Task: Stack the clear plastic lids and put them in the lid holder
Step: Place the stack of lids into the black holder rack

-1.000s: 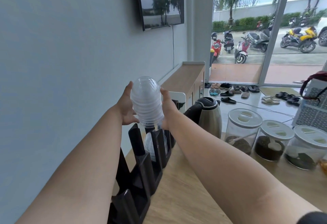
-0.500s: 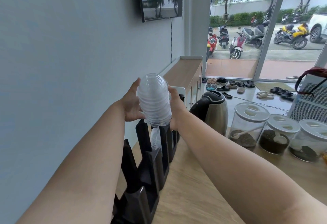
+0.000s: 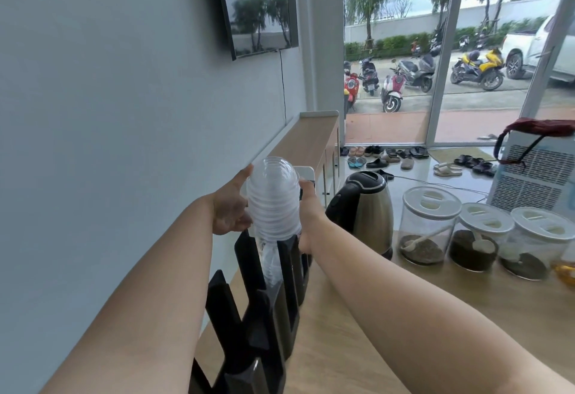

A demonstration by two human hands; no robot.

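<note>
Head camera shows two hands holding a tall stack of clear lids (image 3: 273, 204) right over the black lid holder (image 3: 264, 309). The left hand (image 3: 231, 207) is pressed flat on one side of the stack. The right hand (image 3: 306, 210) wraps around the other side. The bottom of the stack sits just at the top of the holder's far slot, between the black posts. More clear lids seem to sit lower down in that slot.

These lids look very light and thin. They may bend if squeezed hard. They look smooth, so they could slip apart. Holding both sides near the middle, like now, seems best.

Right of the holder stand a shiny kettle (image 3: 364, 210) and three jars (image 3: 429, 225) with white tops. I can read no words or brand names anywhere.
</note>
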